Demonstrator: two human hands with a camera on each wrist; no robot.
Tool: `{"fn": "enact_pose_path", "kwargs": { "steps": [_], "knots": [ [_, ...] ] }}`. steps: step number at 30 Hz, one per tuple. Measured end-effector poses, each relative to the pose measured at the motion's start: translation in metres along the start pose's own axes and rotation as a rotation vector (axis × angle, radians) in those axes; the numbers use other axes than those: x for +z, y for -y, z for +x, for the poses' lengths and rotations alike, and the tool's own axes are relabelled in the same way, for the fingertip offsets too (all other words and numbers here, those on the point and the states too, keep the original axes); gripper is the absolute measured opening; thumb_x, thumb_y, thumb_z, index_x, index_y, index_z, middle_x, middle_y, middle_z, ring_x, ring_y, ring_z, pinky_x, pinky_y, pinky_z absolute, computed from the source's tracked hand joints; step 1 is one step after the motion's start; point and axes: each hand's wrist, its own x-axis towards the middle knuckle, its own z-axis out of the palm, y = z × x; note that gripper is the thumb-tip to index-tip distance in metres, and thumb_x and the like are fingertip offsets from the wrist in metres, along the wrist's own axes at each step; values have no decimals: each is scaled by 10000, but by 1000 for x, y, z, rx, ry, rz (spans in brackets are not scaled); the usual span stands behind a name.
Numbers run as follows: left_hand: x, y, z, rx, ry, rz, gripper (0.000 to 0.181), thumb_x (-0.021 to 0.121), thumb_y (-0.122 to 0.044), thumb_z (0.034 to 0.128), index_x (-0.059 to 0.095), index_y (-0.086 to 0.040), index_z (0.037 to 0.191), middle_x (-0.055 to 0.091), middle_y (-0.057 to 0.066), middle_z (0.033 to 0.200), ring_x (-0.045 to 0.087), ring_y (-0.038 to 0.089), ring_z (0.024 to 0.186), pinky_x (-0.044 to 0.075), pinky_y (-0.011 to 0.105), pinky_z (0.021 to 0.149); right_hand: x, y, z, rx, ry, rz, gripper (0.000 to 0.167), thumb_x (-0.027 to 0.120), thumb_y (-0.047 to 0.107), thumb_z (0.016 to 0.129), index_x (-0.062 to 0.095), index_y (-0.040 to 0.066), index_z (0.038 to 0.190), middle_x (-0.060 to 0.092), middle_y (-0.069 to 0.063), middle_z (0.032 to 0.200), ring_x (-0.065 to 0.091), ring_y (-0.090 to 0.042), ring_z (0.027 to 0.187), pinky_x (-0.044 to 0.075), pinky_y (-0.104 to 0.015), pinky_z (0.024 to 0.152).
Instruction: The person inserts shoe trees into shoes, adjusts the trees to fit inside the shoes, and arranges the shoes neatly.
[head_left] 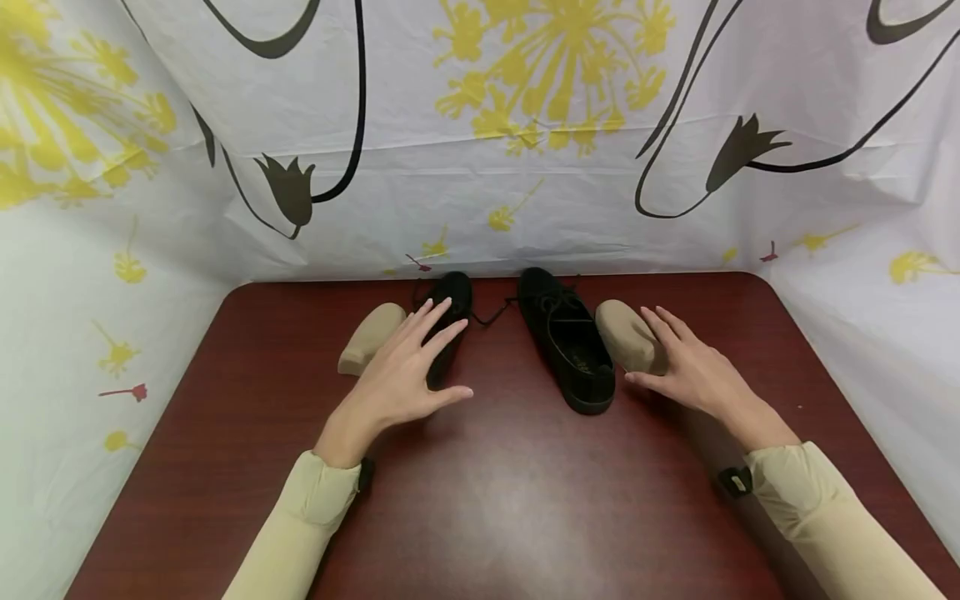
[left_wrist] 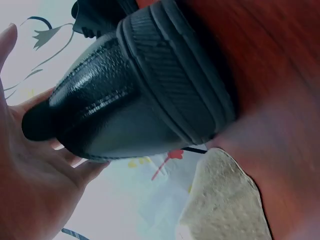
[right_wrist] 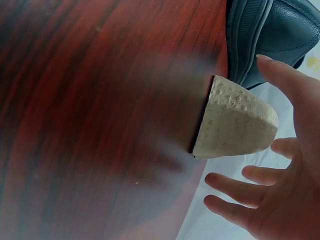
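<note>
Two black lace-up shoes stand on the table. Over the left shoe (head_left: 454, 290) hovers my left hand (head_left: 397, 371), its fingers spread; in the left wrist view the palm (left_wrist: 35, 185) faces the shoe's heel (left_wrist: 100, 110). A beige moulded shoe insert (head_left: 372, 332) lies left of that shoe, partly behind the hand. My right hand (head_left: 697, 367) is held beside a second beige insert (head_left: 624, 333), fingers apart; contact cannot be told. In the right wrist view that insert (right_wrist: 237, 122) sits in front of the fingers. Just left of it is the right shoe (head_left: 558, 333).
The dark red wooden table (head_left: 487, 500) has rounded far corners. A white curtain (head_left: 420, 100) with yellow and grey flower prints hangs behind it and along both sides. Loose shoelaces (head_left: 491, 317) trail between the shoes.
</note>
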Motion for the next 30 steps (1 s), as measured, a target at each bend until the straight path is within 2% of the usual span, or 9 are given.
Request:
{"fn": "enact_pose_path", "kwargs": {
  "steps": [6,9,13,20,23,30],
  "knots": [
    [4,-4,4,14,11,-9,873,595,-705,859,391,-200,1541,164,33,1651,152,300,1511,188,473,1198,2,0,1,-1,37,-13,999,766,540,811,272,125,1574,298,-221,1557,561,-504,1137,467,-662,796],
    [5,-7,6,11,30,-13,879,578,-719,860,362,-224,1554,140,14,1656,167,296,1508,243,485,1178,3,2,-1,-1,45,-19,962,788,490,809,317,99,1552,316,-223,1545,554,-498,1153,469,-661,788],
    [5,-11,7,-1,48,-23,884,587,-717,855,347,-240,1561,117,-5,1660,178,281,1507,330,521,1126,4,2,-3,7,55,-31,963,791,459,815,293,116,1563,322,-211,1544,538,-485,1185,465,-669,779],
    [5,-14,12,7,28,-24,868,608,-692,859,360,-236,1555,141,2,1656,200,284,1501,350,510,1116,3,0,-2,37,60,-46,974,793,439,811,273,117,1568,322,-210,1544,540,-488,1179,468,-675,754],
    [5,-15,15,24,17,-25,861,617,-681,861,376,-223,1548,159,21,1652,205,291,1499,328,503,1132,1,0,-1,48,60,-37,942,791,439,812,310,94,1545,317,-224,1541,544,-497,1165,468,-674,767],
    [7,-19,20,60,15,4,845,626,-670,862,410,-196,1529,211,67,1636,179,275,1507,192,439,1202,3,-1,-3,68,85,-28,816,774,404,844,408,77,1496,305,-256,1547,577,-521,1103,476,-663,765]
  ]
}}
